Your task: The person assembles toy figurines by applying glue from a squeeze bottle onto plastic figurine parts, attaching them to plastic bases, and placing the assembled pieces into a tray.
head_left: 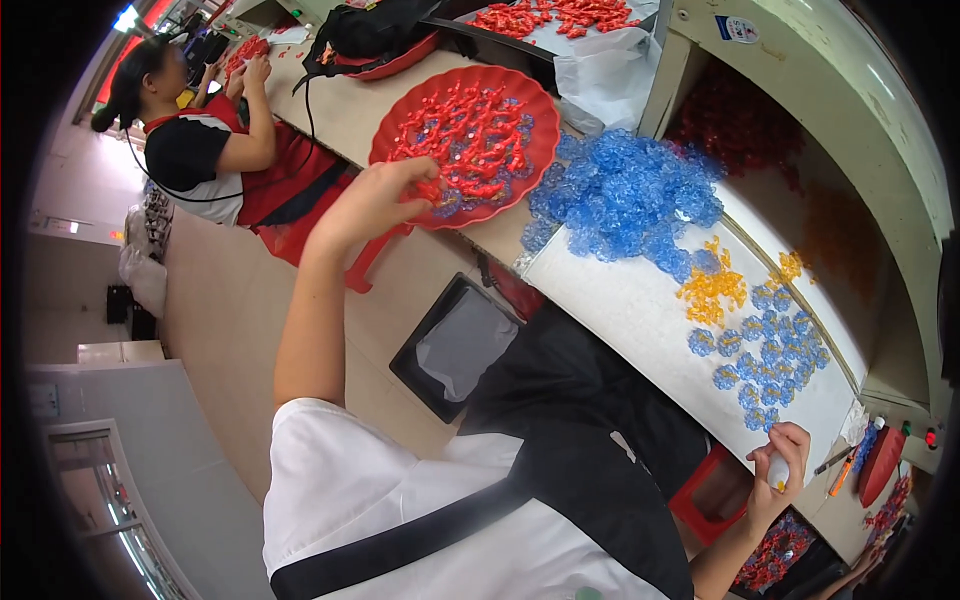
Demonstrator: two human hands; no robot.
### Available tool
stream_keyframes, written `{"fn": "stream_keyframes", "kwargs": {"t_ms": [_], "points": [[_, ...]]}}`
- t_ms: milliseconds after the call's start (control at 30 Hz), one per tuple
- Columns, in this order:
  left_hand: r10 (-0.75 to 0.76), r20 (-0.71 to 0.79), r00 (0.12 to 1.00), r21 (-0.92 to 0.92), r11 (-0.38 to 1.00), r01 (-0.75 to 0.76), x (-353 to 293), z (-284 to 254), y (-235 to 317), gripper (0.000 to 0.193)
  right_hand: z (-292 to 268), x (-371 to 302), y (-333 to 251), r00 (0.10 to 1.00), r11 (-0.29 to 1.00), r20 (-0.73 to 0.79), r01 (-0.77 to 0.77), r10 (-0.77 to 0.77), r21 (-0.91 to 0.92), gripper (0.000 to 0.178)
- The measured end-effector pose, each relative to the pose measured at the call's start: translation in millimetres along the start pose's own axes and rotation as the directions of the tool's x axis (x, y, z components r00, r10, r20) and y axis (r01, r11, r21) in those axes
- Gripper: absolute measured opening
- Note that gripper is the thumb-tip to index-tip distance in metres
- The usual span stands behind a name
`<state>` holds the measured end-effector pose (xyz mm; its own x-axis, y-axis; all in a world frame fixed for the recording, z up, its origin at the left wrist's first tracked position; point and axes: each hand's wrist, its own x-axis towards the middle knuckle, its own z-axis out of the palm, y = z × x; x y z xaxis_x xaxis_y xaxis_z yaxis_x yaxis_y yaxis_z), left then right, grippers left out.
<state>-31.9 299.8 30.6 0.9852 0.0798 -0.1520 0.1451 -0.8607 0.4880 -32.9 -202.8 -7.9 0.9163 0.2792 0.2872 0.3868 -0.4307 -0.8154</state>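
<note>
Your left hand (365, 200), half curled, reaches over red pieces (470, 125) in the scalloped tray (547, 125); you cannot tell whether it pinches one. Your right hand (790, 455) is closed around a partly hidden white object (777, 473) near blue rosettes (775, 350). The housing's label (737, 29) is too small to read.

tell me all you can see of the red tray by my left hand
The red tray is round and shallow with a scalloped rim, apparently plastic. It lies face up on the table, holding red pieces over translucent bluish pieces. The left hand reaches over its rim to the contents; whether it touches the tray is unclear. A blue heap lies close by its right.
</note>
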Motion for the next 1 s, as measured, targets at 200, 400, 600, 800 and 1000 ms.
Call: {"fn": "stream_keyframes", "kwargs": {"t_ms": [200,400,600,800,1000], "points": [[0.171,-0.077,0.982,0.468,0.876,-0.116,0.5,25.5,-7.2,0.025,2.8,2.2,-7.0,1.0,0.998,0.024,0.012,-0.014,0.063,0.02],[0.237,-0.111,0.965,0.378,0.908,-0.18,1.7,15.6,6.9,0.032,-8.4,-7.4,-5.5,0.999,0.999,-0.036,-0.027,0.026,-0.028,0.02],[0.28,-0.256,0.925,0.402,0.901,-0.161,-4.1,19.0,90.3,0.031,-0.5,-2.0,7.2,0.999,0.995,-0.006,-0.044,0.045,0.089,0.025],[0.649,-0.118,0.752,0.009,0.758,-0.652,119.8,125.2,206.2,0.023,-17.3,-16.7,12.2,0.999,0.989,-0.016,-0.049,0.052,0.14,0.028],[0.835,-0.366,0.411,0.341,0.531,-0.775,303.7,225.6,250.1,0.022,-31.0,-33.5,11.7,0.994,0.993,-0.078,-0.068,0.075,0.095,0.03]]}}
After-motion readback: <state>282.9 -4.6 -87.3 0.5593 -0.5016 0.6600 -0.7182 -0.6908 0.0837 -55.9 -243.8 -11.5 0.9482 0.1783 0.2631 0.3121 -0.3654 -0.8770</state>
